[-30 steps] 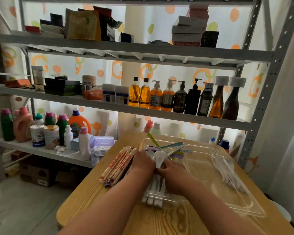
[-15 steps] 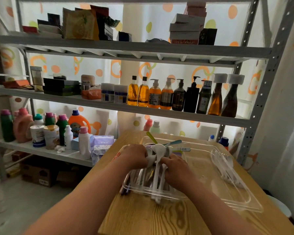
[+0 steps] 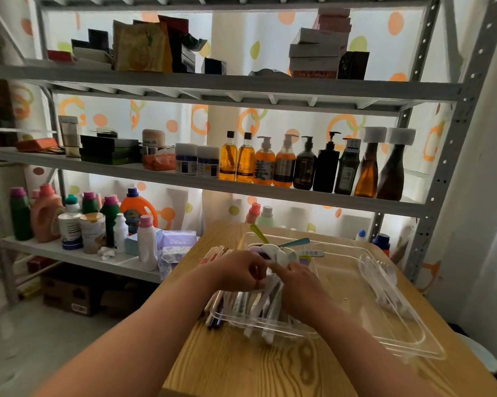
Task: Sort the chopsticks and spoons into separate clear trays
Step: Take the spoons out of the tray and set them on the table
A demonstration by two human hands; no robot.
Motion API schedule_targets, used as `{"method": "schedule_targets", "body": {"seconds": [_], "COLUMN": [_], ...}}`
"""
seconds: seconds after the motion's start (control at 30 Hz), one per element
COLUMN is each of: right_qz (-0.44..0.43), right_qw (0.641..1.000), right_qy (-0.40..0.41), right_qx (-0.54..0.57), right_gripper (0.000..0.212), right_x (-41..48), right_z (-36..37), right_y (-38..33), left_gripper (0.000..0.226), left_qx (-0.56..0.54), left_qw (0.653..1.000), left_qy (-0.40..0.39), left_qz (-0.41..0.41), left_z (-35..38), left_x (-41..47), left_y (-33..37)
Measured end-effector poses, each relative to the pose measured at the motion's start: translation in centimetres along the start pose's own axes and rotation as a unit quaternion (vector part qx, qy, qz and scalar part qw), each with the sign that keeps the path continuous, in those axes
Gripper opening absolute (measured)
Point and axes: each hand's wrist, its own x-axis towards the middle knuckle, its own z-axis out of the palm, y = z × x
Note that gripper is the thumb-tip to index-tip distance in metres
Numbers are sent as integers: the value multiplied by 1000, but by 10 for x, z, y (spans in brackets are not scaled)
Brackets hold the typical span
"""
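A small clear tray [image 3: 227, 318] on the wooden table [image 3: 241, 365] holds a bundle of white and coloured plastic spoons [image 3: 258, 302]. My left hand [image 3: 238, 272] and my right hand [image 3: 298, 285] meet over the bundle and grip the spoon handles together. Wrapped chopsticks [image 3: 215, 253] lie beside the tray on its left, mostly hidden behind my left hand; dark ends stick out near the tray's front corner. A larger clear tray [image 3: 399, 325] sits to the right, with clear plastic cutlery [image 3: 382, 282] along its right wall.
A metal shelf rack [image 3: 241, 193] stands right behind the table, with bottles on the middle shelf and detergent jugs lower left. The table's left edge drops to the floor. Bare wood lies in front of the trays.
Both hands pulled the spoon bundle and small tray together and shifted slightly away from me. The chopsticks, plain to see a second ago, are now mostly covered by my left hand.
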Motion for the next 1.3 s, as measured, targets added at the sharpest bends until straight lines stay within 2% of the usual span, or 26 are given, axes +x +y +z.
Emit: {"method": "schedule_targets", "body": {"seconds": [0.17,0.27,0.3,0.4,0.5,0.6,0.67,0.8,0.9,1.07,1.17,1.3], "right_qz": [-21,-19,-17,-11,-7,4,18,47,62,110,134,132], "right_qw": [997,998,999,1000,1000,998,995,985,975,957,962,969], "right_qy": [-35,-22,-14,3,15,27,32,30,26,44,57,55], "right_qx": [-59,-50,-40,-21,4,53,93,161,209,264,230,202], "right_gripper": [46,43,41,35,33,35,38,41,42,32,21,21], "right_x": [2,2,1,0,0,1,3,4,3,2,3,5], "right_z": [-1,-2,-3,-5,-4,-3,-2,-2,-5,-9,-7,-2], "right_y": [-1,-2,-3,-4,-3,1,3,4,3,5,6,5], "left_gripper": [3,15,17,24,31,35,41,50,55,65,60,39], "left_qx": [-88,-164,-145,67,199,273,288,224,237,251,275,308], "left_qw": [992,984,988,998,979,960,956,971,967,964,958,946], "left_qy": [-87,-72,-43,19,-32,-55,-45,-53,-58,-40,-47,-67], "left_qz": [28,-6,-13,-8,-10,-34,-40,-67,-73,-77,-71,-71], "left_z": [0,-1,0,5,18,30,35,33,29,31,32,34], "left_x": [-4,-3,-3,0,4,8,8,7,6,8,9,9], "left_y": [-3,-7,-7,-4,0,3,6,9,13,17,16,16]}}
